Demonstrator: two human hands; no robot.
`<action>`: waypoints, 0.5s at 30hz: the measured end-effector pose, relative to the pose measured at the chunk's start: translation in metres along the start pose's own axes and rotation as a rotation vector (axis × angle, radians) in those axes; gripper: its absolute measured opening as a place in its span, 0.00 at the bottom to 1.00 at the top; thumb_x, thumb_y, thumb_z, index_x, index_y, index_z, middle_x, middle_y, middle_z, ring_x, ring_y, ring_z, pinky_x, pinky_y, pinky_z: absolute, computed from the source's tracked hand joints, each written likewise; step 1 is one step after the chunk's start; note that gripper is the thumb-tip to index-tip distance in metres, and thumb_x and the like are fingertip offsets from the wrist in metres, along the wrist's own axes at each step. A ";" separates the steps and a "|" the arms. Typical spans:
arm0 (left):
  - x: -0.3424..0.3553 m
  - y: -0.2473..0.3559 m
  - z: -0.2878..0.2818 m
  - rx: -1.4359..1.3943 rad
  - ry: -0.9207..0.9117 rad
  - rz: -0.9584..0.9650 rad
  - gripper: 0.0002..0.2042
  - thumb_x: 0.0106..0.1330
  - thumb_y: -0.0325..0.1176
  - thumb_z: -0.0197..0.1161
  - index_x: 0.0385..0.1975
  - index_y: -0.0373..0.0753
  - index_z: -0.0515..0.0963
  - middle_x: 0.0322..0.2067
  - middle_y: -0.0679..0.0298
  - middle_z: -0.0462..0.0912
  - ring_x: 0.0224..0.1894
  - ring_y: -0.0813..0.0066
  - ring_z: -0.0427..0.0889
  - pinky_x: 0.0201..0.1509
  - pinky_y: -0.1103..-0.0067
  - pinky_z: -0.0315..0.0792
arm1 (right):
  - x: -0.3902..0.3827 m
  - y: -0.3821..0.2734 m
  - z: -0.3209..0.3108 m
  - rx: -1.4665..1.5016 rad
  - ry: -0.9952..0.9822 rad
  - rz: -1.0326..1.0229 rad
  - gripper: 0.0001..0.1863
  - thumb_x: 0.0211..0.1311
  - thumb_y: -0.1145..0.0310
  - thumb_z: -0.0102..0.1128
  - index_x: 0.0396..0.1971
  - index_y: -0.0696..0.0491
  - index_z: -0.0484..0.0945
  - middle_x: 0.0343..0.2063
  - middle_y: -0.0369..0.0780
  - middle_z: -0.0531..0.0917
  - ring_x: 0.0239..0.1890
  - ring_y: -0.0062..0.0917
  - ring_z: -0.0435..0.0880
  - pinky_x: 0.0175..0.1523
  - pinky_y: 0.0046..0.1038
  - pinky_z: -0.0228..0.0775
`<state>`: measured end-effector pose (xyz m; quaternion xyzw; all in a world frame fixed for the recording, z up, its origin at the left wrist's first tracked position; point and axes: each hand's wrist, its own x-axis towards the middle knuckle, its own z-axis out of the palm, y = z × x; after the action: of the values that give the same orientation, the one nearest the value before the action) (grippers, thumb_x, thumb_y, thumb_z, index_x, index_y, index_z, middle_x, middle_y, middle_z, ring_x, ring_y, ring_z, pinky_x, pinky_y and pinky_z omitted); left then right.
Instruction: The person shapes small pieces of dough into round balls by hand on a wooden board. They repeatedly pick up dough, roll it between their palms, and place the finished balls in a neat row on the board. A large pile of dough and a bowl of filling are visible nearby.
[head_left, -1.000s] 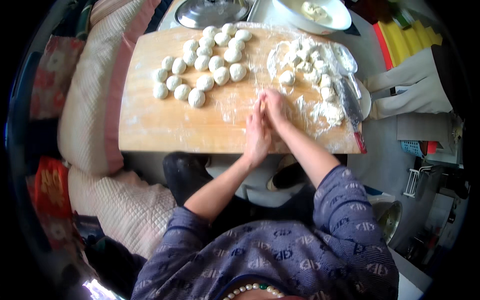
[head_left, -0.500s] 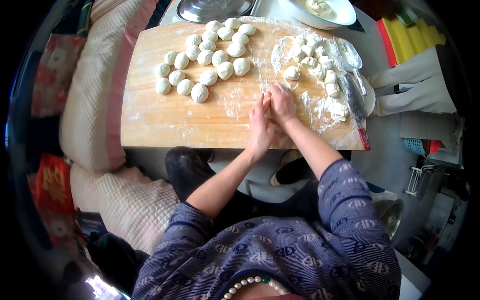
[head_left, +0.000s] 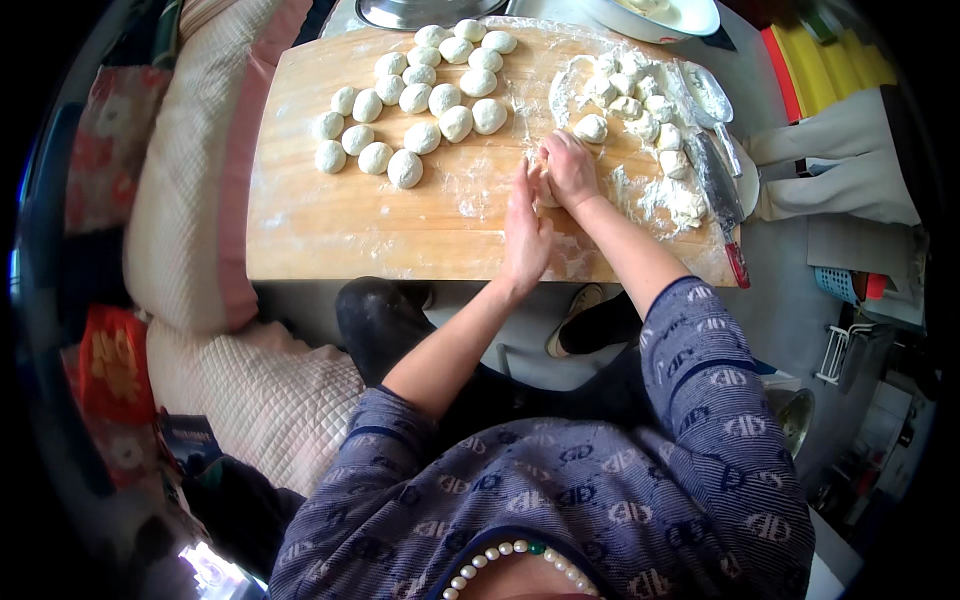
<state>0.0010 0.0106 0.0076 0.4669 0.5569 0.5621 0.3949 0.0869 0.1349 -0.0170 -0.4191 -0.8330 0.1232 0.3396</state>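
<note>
My left hand (head_left: pixel 524 230) rests on its edge on the floured wooden board (head_left: pixel 330 235), fingers stretched out. Pressed against its palm side is a small piece of dough (head_left: pixel 545 190), mostly hidden between my hands. My right hand (head_left: pixel 572 172) curls its fingers over that piece from the right. Just beyond my right knuckles lies a single dough lump (head_left: pixel 591 128). Several round dough balls (head_left: pixel 421 137) sit in loose rows on the left half of the board. A cluster of rough, floury dough pieces (head_left: pixel 627 107) lies at the far right.
A knife (head_left: pixel 716 185) with a red handle and a flour scoop (head_left: pixel 708 98) lie at the board's right edge. Behind the board stand a white bowl (head_left: pixel 660 22) and a round metal lid (head_left: pixel 425 10). A quilted bed cover (head_left: pixel 190 190) borders the left side.
My right hand has rolled slightly forward over the dough, and its fingers are closer to the single lump. The whole view has shifted a little, so the board sits higher.
</note>
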 end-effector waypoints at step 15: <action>0.011 -0.016 0.003 -0.010 0.010 -0.062 0.41 0.52 0.09 0.41 0.72 0.34 0.46 0.67 0.44 0.60 0.71 0.56 0.60 0.73 0.69 0.54 | 0.011 0.005 0.012 -0.011 -0.001 0.096 0.05 0.56 0.73 0.48 0.23 0.52 0.72 0.27 0.43 0.79 0.34 0.43 0.79 0.41 0.41 0.71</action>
<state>-0.0004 0.0227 -0.0074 0.4444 0.5704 0.5547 0.4116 0.0778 0.1475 -0.0234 -0.4603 -0.8127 0.1350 0.3308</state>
